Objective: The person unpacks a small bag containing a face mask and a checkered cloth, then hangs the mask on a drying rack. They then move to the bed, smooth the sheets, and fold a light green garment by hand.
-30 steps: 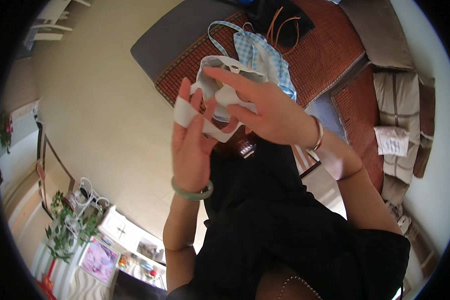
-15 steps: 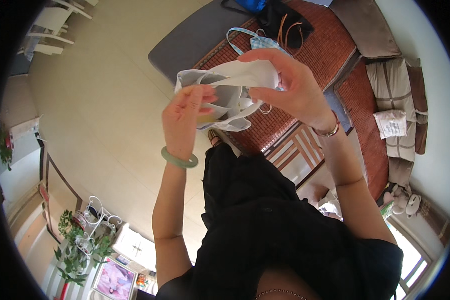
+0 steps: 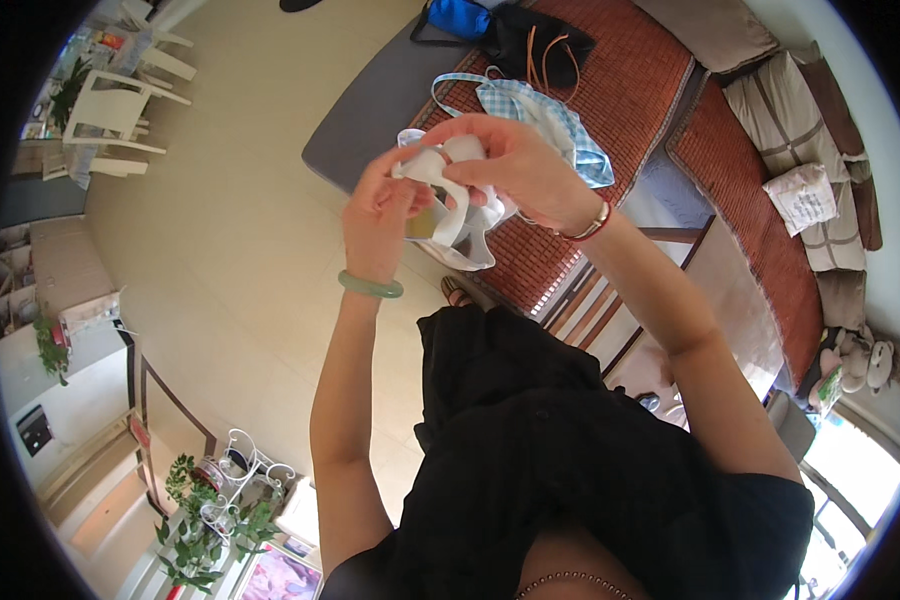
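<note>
At the edge of a mat-covered sofa, we hold a white cloth bag [image 3: 470,256] in mid-air, its mouth gaping. Our right hand [image 3: 520,165] pinches a fold of its pale fabric between thumb and fingers; our left hand [image 3: 375,215] has its fingers curled at the bag's near side, though we cannot tell whether they grip it. We wear a green bangle [image 3: 370,286] on the left wrist and black clothes [image 3: 520,430]; a sandalled foot [image 3: 456,291] shows below. Beyond the bag, a reddish-brown woven mat [image 3: 630,105] covers the grey sofa seat [image 3: 355,120]. On it lie a blue-and-white gingham bag [image 3: 545,108] and, farther off, a black bag [image 3: 515,45] with brown straps, a blue pouch [image 3: 457,18] just beside it. To our right, plaid cushions [image 3: 785,115] line the wall behind a small white pillow [image 3: 800,198]. Pale floor tiles [image 3: 240,200] stretch left past leafy potted plants [image 3: 195,550] and a white scrollwork stand [image 3: 235,480] to white chairs [image 3: 110,105] at the room's far side.
</note>
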Available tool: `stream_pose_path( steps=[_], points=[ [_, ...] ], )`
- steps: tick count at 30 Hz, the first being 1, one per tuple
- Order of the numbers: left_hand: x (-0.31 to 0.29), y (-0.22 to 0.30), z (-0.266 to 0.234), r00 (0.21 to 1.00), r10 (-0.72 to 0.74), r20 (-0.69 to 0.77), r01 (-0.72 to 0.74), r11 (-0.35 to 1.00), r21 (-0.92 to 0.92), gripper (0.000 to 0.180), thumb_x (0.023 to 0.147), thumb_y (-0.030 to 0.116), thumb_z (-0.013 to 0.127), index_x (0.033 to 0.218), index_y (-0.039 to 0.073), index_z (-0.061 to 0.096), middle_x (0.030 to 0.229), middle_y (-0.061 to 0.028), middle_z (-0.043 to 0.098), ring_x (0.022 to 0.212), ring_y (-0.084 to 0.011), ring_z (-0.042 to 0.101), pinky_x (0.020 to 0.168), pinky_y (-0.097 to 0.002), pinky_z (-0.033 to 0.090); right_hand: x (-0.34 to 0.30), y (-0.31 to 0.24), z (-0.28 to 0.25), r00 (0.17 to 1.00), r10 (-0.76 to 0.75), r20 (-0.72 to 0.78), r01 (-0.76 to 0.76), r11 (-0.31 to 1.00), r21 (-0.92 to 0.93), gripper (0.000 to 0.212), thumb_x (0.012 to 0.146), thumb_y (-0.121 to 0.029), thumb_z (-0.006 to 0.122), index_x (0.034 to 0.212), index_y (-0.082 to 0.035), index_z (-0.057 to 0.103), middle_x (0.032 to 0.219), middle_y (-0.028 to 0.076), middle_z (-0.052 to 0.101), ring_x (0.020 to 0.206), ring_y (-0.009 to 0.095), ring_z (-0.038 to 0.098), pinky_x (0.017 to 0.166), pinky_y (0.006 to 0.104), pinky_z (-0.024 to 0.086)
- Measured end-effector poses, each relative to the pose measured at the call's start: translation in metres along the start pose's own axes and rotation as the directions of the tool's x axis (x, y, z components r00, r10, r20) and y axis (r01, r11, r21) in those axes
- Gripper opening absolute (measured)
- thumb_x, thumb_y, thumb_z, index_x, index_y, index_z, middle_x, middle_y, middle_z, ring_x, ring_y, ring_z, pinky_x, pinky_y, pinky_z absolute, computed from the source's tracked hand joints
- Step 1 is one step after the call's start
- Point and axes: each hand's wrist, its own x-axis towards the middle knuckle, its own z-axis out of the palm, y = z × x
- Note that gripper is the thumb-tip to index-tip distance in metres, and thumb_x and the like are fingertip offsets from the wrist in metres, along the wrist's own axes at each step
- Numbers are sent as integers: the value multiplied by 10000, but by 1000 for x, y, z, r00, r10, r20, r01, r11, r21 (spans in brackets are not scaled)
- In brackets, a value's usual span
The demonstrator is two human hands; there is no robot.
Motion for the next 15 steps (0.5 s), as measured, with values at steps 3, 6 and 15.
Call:
stream_pose_path(
  steps=[3,6,15],
  points=[
    [-6,3,18,998,14,58,-9,995,-98,194,938,160,553,1065,21,601,835,-38,661,685,-98,617,618,-245,502,-7,8,-11,1000,19,24,-15,987,-157,280,808,-173,664,1041,-19,642,919,58,633,796,85,588,665,222,477],
    [2,6,-1,965,-144,217,96,971,218,189,917,185,585,894,4,631,799,-25,637,615,-79,554,564,-235,446,-13,5,-16,997,-76,-13,61,882,-468,248,820,-177,627,1026,-39,645,901,52,648,778,110,598,681,247,477],
    [68,22,-22,774,-242,585,222,969,107,321,914,253,610,716,0,628,632,42,489,573,-44,416,514,-226,311,12,9,-24,996,-92,12,80,780,-621,269,828,-215,641,1033,-42,612,1005,70,634,950,173,585,868,304,444]
  ],
)
